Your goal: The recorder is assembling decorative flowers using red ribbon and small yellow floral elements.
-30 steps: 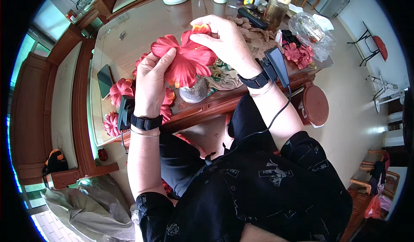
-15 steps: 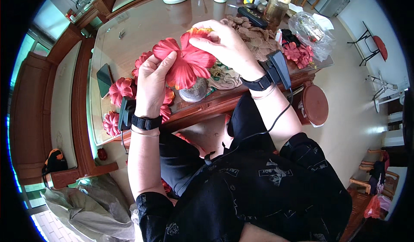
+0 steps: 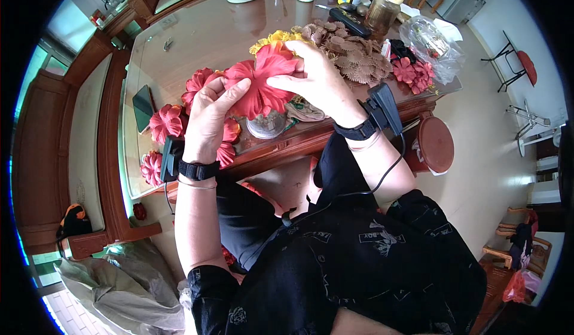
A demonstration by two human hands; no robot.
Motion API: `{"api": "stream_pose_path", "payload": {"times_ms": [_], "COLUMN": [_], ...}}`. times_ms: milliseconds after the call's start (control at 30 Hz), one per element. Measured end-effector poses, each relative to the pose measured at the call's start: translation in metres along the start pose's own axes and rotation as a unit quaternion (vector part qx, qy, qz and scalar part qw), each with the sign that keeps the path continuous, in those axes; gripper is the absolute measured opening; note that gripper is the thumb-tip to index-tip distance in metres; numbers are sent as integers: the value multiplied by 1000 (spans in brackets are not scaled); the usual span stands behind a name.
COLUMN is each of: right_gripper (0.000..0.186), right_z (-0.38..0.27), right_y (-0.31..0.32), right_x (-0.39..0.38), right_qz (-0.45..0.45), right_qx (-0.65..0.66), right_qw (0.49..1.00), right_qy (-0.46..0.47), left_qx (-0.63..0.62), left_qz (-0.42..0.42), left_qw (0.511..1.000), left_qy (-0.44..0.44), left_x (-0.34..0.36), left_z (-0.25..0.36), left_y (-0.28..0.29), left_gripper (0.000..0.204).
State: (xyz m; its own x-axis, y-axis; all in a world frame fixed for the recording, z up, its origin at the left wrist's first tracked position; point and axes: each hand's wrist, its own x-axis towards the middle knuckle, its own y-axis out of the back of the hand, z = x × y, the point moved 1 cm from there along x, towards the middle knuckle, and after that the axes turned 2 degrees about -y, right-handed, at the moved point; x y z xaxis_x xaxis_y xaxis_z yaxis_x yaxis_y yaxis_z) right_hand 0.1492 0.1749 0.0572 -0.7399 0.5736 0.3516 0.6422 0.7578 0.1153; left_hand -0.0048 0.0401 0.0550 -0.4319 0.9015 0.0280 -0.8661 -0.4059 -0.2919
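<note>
A red artificial flower with broad ruffled petals is spread flat between my two hands above the table's near edge. My left hand pinches its left petals between thumb and fingers. On the other side, my right hand grips the right petals, thumb in front and fingers at the upper edge. Below the flower stands a clear cup, its contents partly hidden. Yellow petal pieces lie just behind the flower. More red flowers rest beside my left wrist.
Brown scalloped pieces are heaped right of my right hand, near a dark case and a jar. A phone lies at the left edge. Red flowers and a plastic bag sit at right.
My right hand has shifted down and slightly right, its fingers now at the petal edge. The flower has turned a little, and more of the yellow pieces shows behind it.
</note>
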Motion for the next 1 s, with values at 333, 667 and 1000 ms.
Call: {"api": "stream_pose_path", "payload": {"times_ms": [333,667,1000], "right_gripper": [40,24,26], "right_z": [4,-5,13], "right_y": [-4,-9,-16], "right_x": [-7,-7,-8], "right_qz": [28,56,29], "right_qx": [-83,-34,-24], "right_qw": [995,998,999], "right_qy": [54,-2,-27], "left_qx": [-19,-37,-101], "left_qz": [-10,-3,22], "left_qw": [1000,999,994], "left_qy": [-8,-27,-32], "left_x": [0,3,7], "left_z": [-2,-7,-24], "left_y": [-1,-4,-2], "left_gripper": [19,15,8]}}
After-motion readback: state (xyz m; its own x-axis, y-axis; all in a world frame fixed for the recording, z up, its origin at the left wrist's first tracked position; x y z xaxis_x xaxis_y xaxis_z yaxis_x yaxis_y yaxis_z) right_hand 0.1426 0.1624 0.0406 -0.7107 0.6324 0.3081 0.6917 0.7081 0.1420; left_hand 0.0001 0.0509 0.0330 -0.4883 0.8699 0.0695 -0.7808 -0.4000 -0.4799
